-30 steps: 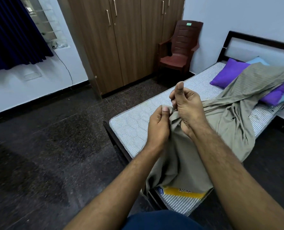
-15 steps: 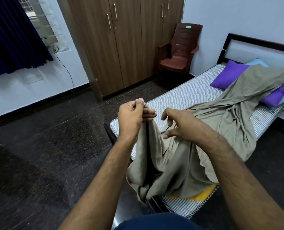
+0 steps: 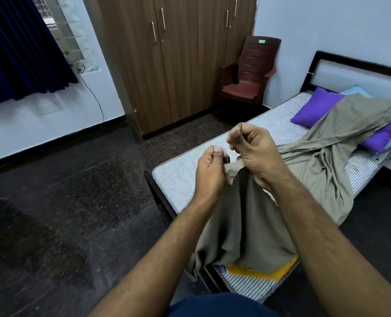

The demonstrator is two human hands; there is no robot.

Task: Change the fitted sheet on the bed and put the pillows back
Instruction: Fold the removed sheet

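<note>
Both hands hold the olive sheet (image 3: 247, 220) up at the near end of the mattress (image 3: 183, 179). The left hand (image 3: 210, 172) pinches its edge under the thumb; the right hand (image 3: 254, 152) has fingers curled round a bunch of it, fingertips hidden. Farther right, the sheet partly covers the purple pillows (image 3: 315, 108).

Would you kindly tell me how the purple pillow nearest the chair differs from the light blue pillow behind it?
The purple pillow lies nearer the foot of the bed and shows most of its face; the light blue pillow sits behind it against the headboard, showing only a corner. Purple is deep and saturated, blue pale. Both rest on the striped mattress, partly covered by the olive sheet.
</note>
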